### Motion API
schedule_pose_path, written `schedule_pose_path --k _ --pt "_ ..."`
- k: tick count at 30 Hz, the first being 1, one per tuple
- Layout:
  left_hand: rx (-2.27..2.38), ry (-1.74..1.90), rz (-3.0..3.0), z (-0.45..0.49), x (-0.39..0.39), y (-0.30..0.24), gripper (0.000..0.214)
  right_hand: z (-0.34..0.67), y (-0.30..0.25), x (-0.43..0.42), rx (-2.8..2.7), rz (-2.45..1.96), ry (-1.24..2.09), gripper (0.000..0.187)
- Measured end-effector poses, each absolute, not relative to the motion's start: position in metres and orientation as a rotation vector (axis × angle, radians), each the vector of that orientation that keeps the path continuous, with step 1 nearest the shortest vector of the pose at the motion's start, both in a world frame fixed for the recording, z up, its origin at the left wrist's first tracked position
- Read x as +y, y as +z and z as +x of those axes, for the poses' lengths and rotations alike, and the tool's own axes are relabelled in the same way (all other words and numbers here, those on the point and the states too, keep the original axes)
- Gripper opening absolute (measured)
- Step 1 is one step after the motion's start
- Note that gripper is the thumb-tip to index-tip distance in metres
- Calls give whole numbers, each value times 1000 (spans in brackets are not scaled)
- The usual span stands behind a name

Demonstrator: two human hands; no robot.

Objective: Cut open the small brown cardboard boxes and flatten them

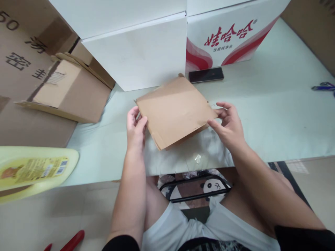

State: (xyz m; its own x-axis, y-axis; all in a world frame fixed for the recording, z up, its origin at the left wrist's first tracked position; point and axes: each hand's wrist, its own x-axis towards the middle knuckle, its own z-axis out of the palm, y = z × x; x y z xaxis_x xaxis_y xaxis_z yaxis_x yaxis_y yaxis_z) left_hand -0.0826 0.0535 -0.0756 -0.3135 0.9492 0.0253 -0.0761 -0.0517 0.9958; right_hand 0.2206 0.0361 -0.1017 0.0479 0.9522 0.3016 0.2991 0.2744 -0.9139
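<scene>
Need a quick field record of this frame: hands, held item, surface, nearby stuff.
left hand: pinches the left edge of the flat brown cardboard piece
right hand: grips its right corner
surface: pale green table
behind: black phone lying flat; white carton with red print
far left: open brown cardboard box

The flat cardboard piece [175, 111] is made of brown paperboard, matt and slightly rough. The table [274, 118] is covered with a pale, smooth, matt surface. A glossy black glass face is seen on the phone [206, 75]. The white box [141, 52] is smooth and matt. The yellow item [70, 157] is made of shiny plastic, and a printed paper label [34, 170] is stuck on it.
</scene>
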Motion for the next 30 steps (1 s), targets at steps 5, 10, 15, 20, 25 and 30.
schedule_pose_path --k 5,10,15,20,25,30 --pt "1191 1369 1216 -87 47 -77 91 217 -91 25 -1541 -1067 668 30" --pt "1042 1174 1390 -86 42 -77 114 213 -96 25 -1529 -1064 556 50" --pt "1202 1234 1648 -61 44 -89 145 213 -100 32 -1455 -1086 555 58" --pt "1488 1437 1560 -42 47 -104 124 213 -107 36 -1443 -1169 484 67" --pt "1375 1380 1726 -49 47 -105 126 212 -131 41 -1442 -1307 503 79" --pt "1167 1328 1907 -57 45 -105 129 211 -136 42 -1439 -1302 518 85"
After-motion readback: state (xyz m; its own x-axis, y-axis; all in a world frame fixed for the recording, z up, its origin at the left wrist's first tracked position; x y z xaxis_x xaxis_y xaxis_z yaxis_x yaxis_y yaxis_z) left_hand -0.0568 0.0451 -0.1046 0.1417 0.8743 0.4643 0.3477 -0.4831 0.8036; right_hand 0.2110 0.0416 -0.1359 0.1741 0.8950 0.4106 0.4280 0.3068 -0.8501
